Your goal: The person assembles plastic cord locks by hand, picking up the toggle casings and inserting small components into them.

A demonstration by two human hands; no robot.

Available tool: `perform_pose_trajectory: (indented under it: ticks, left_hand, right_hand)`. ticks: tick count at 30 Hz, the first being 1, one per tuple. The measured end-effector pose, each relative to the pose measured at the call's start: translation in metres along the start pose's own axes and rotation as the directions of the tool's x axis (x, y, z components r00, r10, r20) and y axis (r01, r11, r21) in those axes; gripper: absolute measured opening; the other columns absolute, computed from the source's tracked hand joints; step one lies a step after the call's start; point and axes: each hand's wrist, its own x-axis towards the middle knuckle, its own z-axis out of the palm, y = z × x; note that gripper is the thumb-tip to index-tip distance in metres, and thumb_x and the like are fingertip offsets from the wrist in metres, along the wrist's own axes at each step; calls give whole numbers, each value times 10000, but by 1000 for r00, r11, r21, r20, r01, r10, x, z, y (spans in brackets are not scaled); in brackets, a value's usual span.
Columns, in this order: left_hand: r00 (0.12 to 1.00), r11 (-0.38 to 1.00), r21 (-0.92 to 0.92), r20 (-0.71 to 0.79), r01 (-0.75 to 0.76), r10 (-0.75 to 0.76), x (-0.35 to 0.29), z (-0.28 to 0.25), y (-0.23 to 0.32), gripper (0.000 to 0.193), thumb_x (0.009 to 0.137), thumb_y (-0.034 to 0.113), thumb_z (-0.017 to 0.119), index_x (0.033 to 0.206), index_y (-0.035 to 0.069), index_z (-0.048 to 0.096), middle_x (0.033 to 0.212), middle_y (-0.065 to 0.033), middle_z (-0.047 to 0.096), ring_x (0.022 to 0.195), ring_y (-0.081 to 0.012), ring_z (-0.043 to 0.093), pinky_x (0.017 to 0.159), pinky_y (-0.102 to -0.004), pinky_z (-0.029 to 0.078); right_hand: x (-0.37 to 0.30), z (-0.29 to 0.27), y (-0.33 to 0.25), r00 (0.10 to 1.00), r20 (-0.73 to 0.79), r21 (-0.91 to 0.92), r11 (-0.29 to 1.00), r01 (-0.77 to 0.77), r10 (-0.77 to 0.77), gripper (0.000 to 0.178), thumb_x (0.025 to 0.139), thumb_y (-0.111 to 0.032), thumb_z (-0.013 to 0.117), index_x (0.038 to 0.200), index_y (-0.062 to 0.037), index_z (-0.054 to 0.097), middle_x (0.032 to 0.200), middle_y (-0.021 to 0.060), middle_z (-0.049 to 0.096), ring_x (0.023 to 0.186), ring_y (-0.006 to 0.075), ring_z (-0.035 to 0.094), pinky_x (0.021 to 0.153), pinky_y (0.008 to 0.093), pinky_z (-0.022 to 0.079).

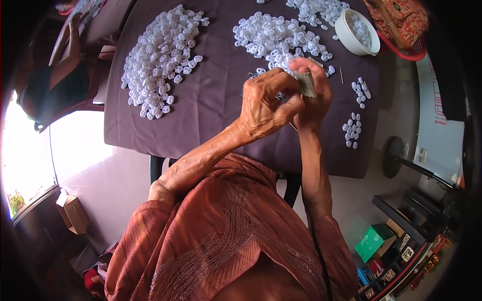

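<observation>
My left hand [268,100] is closed in front of my chest, over the near part of the purple-brown tablecloth [211,110]. Its fingers are curled, and a small bluish-grey bit shows among them; what they grip is too small to name. Right against it, my right hand [317,100] is bent inward, its fingertips blurred and partly hidden. A grey-green wrap [307,84] shows at its fingers. The tip of a thin stick [293,126] pokes out below the two hands. Just beyond them lies a heap of small white oval plastic pieces [271,37].
Another heap of white pieces [163,60] lies on the left. Small groups of pieces [352,130] and a thin stick [342,75] lie to the right. A white bowl [346,35] of pieces stands far right, near another person's arm [394,25]. One more person sits at far left.
</observation>
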Motion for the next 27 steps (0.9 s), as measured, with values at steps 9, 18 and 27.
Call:
perform_pose_trajectory:
  ticks: [9,18,27]
  left_hand:
    - [998,993,-102,-40,-58,54,4,2,9,115,694,-21,612,808,-11,606,760,-94,601,685,-150,590,634,-260,458]
    - [993,995,29,-65,-92,94,5,-1,4,206,699,-18,641,900,29,631,785,-78,615,696,-168,613,625,-256,478]
    - [988,987,-98,94,131,-122,4,-16,-10,82,735,10,585,805,-31,569,737,-62,602,694,-110,594,628,-248,486]
  right_hand:
    - [10,-12,-20,913,328,263,905,-334,242,362,859,-293,501,1093,-17,512,1001,80,552,911,167,521,842,292,386]
    - [-8,-5,-15,836,412,497,679,-540,362,400,926,-300,329,1153,7,446,1022,74,545,890,140,538,844,276,388]
    - [-3,-9,10,987,140,195,975,-108,81,242,829,-130,554,1048,-28,542,916,72,582,862,164,545,776,297,423]
